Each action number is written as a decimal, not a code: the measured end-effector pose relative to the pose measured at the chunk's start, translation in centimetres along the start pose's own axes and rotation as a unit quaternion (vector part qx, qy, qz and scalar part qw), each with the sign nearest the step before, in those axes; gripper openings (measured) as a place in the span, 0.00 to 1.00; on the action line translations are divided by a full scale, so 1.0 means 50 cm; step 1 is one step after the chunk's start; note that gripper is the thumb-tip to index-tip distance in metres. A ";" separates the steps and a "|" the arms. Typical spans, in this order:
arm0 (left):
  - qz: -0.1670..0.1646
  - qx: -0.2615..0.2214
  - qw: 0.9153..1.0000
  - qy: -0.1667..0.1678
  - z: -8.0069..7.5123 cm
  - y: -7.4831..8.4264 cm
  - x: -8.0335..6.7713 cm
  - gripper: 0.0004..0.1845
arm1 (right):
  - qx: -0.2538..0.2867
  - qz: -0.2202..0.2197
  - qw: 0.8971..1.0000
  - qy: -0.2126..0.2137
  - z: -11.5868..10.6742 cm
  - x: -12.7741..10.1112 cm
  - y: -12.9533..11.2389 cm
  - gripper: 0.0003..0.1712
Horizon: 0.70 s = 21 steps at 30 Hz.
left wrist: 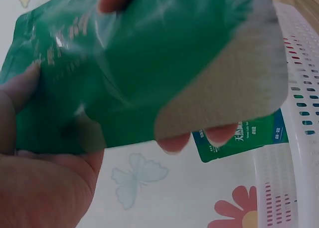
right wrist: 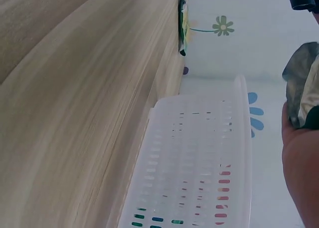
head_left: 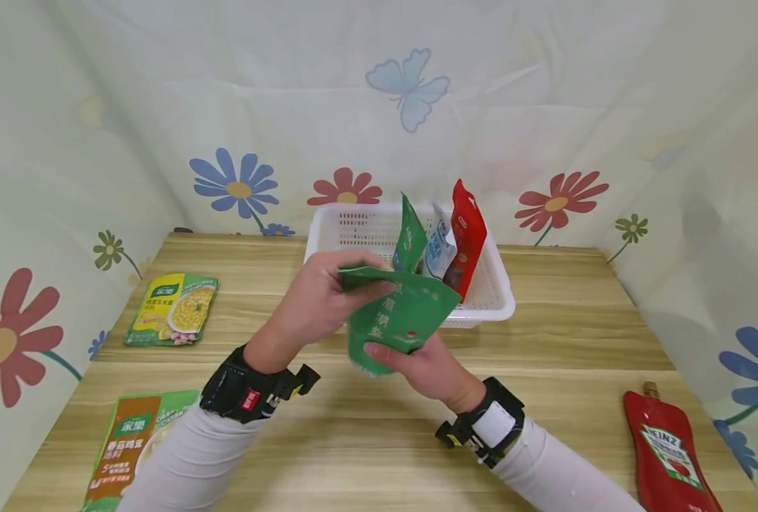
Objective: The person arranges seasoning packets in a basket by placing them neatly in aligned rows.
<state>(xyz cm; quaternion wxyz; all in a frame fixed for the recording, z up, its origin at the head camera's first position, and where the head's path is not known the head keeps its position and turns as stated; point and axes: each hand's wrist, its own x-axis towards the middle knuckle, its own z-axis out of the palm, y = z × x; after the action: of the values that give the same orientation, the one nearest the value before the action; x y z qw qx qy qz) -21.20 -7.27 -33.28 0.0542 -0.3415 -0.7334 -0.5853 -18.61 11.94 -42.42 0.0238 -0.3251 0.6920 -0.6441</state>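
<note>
The left hand [head_left: 318,299] pinches the top edge of a glossy green pouch [head_left: 399,320] with pale lettering, held above the tabletop [head_left: 545,370] just before the white basket [head_left: 353,231]. The right hand [head_left: 420,366] grips its lower end. Only the left wrist view shows the pouch's [left wrist: 129,73] dull grey bottom panel [left wrist: 224,98]; the head view alone shows a ketchup pouch [head_left: 670,455] far right.
</note>
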 end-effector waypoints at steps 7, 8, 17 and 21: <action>-0.010 0.039 0.995 0.090 0.021 0.005 -0.006 0.27 | -0.015 -0.044 0.998 0.051 0.011 0.015 0.006 0.33; -0.008 0.046 0.994 0.104 0.024 0.005 -0.007 0.29 | -0.018 -0.050 0.997 0.063 0.013 0.018 0.007 0.33; 0.038 0.083 0.974 0.207 0.067 0.025 -0.017 0.36 | -0.008 -0.078 0.973 0.215 0.047 0.055 0.008 0.20; 0.036 0.078 0.977 0.198 0.094 0.043 -0.024 0.39 | -0.004 -0.040 0.955 0.293 0.062 0.071 0.003 0.15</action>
<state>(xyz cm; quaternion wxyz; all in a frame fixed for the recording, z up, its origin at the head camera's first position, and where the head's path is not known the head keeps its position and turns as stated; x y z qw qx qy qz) -17.57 -3.43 -33.53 0.2453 -0.2399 -0.7387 -0.5802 -20.06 7.52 -41.70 -0.2068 -0.1501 0.6576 -0.7087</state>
